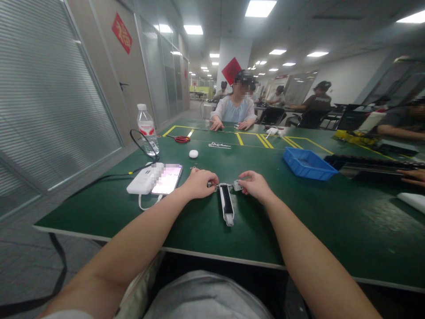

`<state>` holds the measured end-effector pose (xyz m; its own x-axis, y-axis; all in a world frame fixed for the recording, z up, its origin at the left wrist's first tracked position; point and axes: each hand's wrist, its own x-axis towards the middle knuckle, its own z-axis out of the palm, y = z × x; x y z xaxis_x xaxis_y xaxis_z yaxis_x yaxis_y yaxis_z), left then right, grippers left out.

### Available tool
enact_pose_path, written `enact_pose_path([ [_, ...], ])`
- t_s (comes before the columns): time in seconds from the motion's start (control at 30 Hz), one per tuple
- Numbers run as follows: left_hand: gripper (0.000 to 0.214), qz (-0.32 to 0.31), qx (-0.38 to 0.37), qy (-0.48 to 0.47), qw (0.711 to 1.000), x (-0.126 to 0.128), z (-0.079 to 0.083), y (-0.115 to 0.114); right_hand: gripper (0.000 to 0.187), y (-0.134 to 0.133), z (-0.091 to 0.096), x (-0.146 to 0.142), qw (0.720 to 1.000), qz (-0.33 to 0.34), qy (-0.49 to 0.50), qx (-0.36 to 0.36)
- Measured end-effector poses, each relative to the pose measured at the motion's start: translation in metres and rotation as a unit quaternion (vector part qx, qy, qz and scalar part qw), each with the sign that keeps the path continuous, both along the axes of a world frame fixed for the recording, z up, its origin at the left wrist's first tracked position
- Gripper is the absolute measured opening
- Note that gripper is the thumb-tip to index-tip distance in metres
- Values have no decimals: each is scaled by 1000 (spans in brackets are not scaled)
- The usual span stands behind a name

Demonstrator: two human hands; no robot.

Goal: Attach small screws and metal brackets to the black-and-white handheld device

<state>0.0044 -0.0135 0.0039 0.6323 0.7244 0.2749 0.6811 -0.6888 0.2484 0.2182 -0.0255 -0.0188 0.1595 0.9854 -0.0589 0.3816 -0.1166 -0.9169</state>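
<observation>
A long narrow device (226,201) with a white frame and a black middle strip lies on the green table between my hands. Thin parts stick out sideways from its far end. My left hand (199,183) is closed by that end's left side, fingertips on a small metal-looking part that is mostly hidden. Thumb and fingers of my right hand (255,186) pinch a small pale grey piece (237,185) just right of the same end. Whether this piece is joined to the device I cannot tell.
Left of my hands lie a phone (168,178), a white power bank (142,179) with a cable, and a water bottle (146,130). A white round case (193,153), red-handled scissors (182,139) and a blue tray (308,164) lie farther off. A person (234,106) sits opposite.
</observation>
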Motion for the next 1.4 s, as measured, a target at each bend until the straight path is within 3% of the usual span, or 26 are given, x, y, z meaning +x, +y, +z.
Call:
enact_pose_path([
  [0.7, 18, -17, -5, 2, 1000, -1, -4, 3, 16, 2, -10, 3, 998, 49, -32, -4],
  [0.9, 18, -18, -4, 3, 1000, -1, -4, 3, 6, 0, -9, 1, 990, 73, -113, 31],
  [1.1, 20, -18, -4, 0, 1000, -1, -5, 4, 7, -9, 0, 0, 954, 84, -260, 127],
  [1.4, 19, -21, 2, -6, 1000, 0, -6, 3, 11, -9, 1, -2, 944, 91, -298, 111],
])
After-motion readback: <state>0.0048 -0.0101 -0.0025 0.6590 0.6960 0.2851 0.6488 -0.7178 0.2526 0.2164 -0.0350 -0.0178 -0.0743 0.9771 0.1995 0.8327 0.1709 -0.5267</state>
